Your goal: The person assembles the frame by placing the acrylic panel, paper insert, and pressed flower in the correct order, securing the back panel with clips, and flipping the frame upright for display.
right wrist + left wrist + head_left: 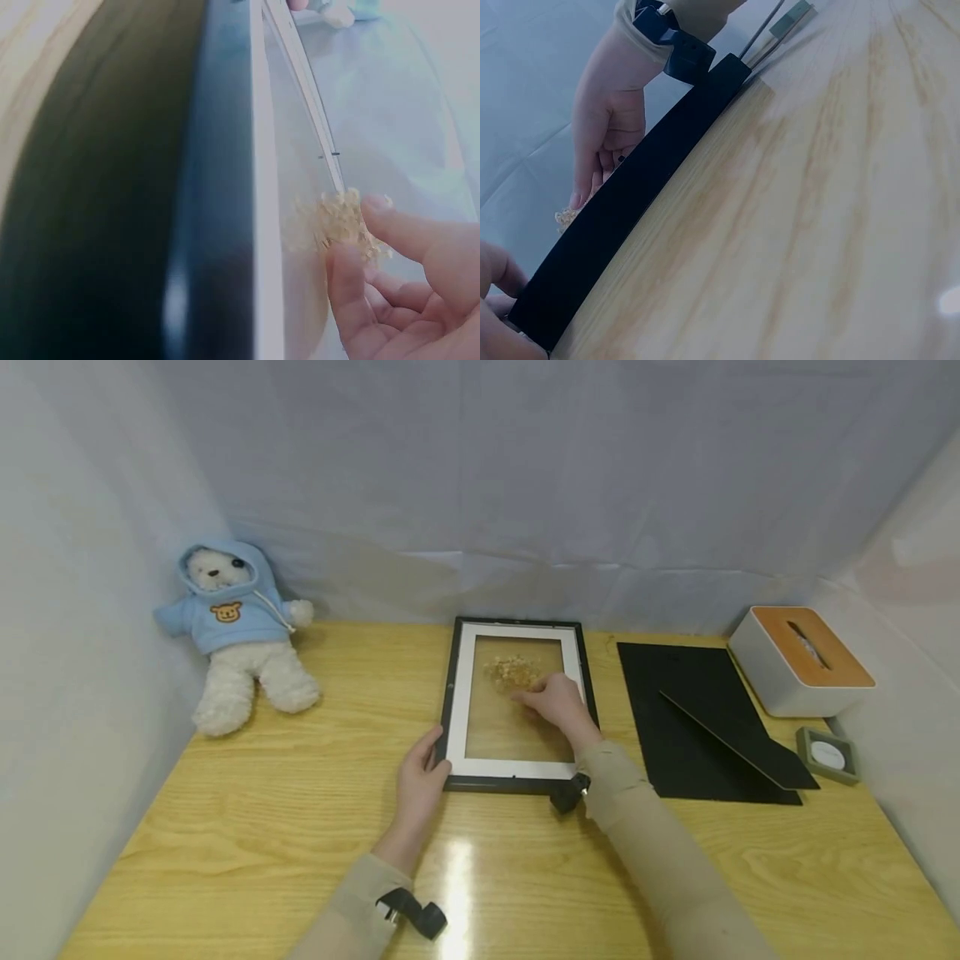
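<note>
A black picture frame (498, 784) with a white inner mat (457, 710) lies flat on the wooden table. Over its see-through middle is a small bunch of beige dried flowers (512, 670). My right hand (558, 703) reaches in from the right and pinches the flowers (349, 225) between thumb and fingertips, as the right wrist view shows. At the lower left corner of the frame, my left hand (422, 781) grips the edge. In the left wrist view, fingers of that hand (499, 281) wrap round the end of the black frame side (630, 202).
Right of the frame lies a black backing board (652, 718) with its stand leg (738, 739) raised. Beyond it are a tissue box (780, 681) with an orange lid and a small green square box (846, 770). A plush bear (240, 627) in a blue hoodie sits at the left back.
</note>
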The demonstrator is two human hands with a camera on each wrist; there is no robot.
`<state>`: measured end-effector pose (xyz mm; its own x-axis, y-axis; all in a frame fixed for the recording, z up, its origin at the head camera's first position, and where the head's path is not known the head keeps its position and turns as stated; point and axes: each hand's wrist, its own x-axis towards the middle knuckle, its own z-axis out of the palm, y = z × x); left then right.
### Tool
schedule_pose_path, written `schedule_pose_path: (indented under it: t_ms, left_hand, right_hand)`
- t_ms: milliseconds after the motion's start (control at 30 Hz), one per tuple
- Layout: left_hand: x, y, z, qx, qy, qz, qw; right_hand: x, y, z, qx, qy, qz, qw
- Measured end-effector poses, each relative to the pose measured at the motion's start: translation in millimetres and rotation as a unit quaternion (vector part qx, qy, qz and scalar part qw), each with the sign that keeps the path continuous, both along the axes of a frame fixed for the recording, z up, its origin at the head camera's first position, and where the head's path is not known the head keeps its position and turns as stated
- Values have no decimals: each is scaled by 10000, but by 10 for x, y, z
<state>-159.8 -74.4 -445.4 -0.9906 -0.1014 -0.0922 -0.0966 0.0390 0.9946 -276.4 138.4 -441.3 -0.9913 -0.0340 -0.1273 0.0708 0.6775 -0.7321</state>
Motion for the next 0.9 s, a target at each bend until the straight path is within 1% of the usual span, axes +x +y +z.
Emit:
schedule_pose_path:
  t_ms: [67, 167, 267, 400, 433, 500, 567, 633, 667, 733, 800, 900]
  left_hand:
    - [-3, -1, -2, -22, 2, -9, 10000]
    - [-10, -7, -20, -45, 55, -24, 10000]
    - [-58, -27, -135, 14, 99, -11, 9999]
    - [-129, -44, -320, 28, 147, 33, 9999]
    - [-135, -44, -346, 16, 170, 45, 9998]
    - [-142, -42, -374, -24, 201, 62, 9998]
    - [-144, -40, -382, -32, 234, 75, 9997]
    - [-144, -38, -380, -34, 258, 84, 9996]
    - [-143, -38, -375, -28, 269, 82, 9996]
    - [-142, -36, -367, -31, 273, 90, 9996]
    - [-139, -37, -366, -38, 269, 88, 9996]
    - [-130, -39, -368, -72, 258, 76, 9996]
  right_hand:
    - [6, 18, 21, 45, -105, 138, 9998]
    - [14, 62, 61, 293, -186, 363, 9987]
    - [17, 112, 113, 554, -257, 578, 9965]
    - [11, 192, 196, 947, -212, 759, 9924]
    - [7, 219, 213, 1040, -187, 769, 9914]
    - [-7, 277, 249, 1058, -202, 809, 9909]
    - [-35, 342, 282, 929, -224, 841, 9919]
    - [-83, 414, 311, 459, -147, 797, 9956]
    - [-108, 449, 333, 252, -35, 709, 9972]
    - [-172, 531, 362, -252, 327, 434, 9982]
    - [-240, 629, 373, -734, 731, 169, 9945]
    - [-327, 801, 338, -954, 1169, -185, 9884]
